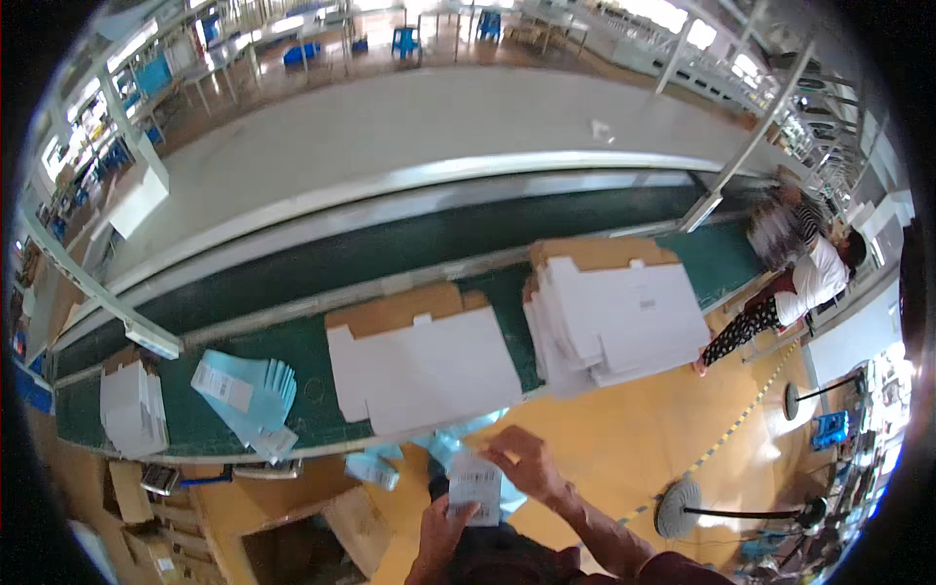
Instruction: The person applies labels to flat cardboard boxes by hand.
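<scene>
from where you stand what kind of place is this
Probably a factory packing line: a long green belt runs past the bench, flat cartons lie stacked on it, and both hands hold a small label sheet.

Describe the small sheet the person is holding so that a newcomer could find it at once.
Start at the green workbench with its flattened white cartons. Just below its near edge, the left hand and right hand hold a small white label sheet. Unlike the pale blue sleeves fanned on the bench, it is held in the air.
</scene>
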Demonstrator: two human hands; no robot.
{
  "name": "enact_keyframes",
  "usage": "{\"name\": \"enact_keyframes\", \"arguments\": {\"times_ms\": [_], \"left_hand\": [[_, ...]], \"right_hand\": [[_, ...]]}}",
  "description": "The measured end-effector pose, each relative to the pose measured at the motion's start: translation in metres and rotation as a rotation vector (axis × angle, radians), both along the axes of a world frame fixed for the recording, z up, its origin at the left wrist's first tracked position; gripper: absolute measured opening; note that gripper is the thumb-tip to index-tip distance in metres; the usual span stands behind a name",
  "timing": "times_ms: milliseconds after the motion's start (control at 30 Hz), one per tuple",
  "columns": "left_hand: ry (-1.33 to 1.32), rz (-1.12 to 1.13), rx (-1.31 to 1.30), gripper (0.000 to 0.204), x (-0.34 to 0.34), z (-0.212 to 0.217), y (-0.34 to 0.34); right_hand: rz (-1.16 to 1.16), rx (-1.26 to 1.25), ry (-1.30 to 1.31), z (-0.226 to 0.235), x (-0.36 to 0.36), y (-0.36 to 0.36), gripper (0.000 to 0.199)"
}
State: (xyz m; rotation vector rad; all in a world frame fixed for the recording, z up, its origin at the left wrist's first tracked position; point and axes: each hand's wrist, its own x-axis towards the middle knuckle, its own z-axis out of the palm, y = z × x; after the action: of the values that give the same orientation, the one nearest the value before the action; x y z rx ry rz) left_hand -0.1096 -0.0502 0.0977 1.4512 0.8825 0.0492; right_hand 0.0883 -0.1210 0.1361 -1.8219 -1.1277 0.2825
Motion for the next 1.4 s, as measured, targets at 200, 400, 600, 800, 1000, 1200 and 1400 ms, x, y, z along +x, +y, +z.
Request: {"name": "enact_keyframes", "arguments": {"times_ms": [200, 400, 600, 800, 1000, 1200, 1400], "left_hand": [[-0.119, 0.17, -0.259, 0.024, 0.021, -0.019, 0.039], [-0.01, 0.159, -0.347, 0.023, 0.036, -0.058, 0.06], [0.011, 0.285, -0.36, 0.025, 0.064, -0.084, 0.081], [-0.055, 0.553, -0.419, 0.027, 0.104, -0.096, 0.102], [-0.037, 0.626, -0.479, 0.032, 0.116, -0.099, 0.113], [-0.037, 0.62, -0.427, 0.032, 0.122, -0.1, 0.117], [-0.014, 0.633, -0.423, 0.031, 0.121, -0.108, 0.115]], "right_hand": [[0.038, -0.154, 0.174, -0.009, 0.03, 0.068, 0.013], [0.075, -0.251, 0.051, -0.073, 0.068, 0.119, 0.013], [0.056, -0.29, 0.016, -0.126, 0.099, 0.169, 0.011], [0.101, -0.329, -0.101, -0.167, 0.125, 0.22, 0.013], [0.101, -0.328, -0.114, -0.184, 0.132, 0.238, 0.012], [0.059, -0.358, -0.104, -0.185, 0.134, 0.244, 0.011], [0.008, -0.392, -0.092, -0.186, 0.128, 0.247, 0.011]]}}
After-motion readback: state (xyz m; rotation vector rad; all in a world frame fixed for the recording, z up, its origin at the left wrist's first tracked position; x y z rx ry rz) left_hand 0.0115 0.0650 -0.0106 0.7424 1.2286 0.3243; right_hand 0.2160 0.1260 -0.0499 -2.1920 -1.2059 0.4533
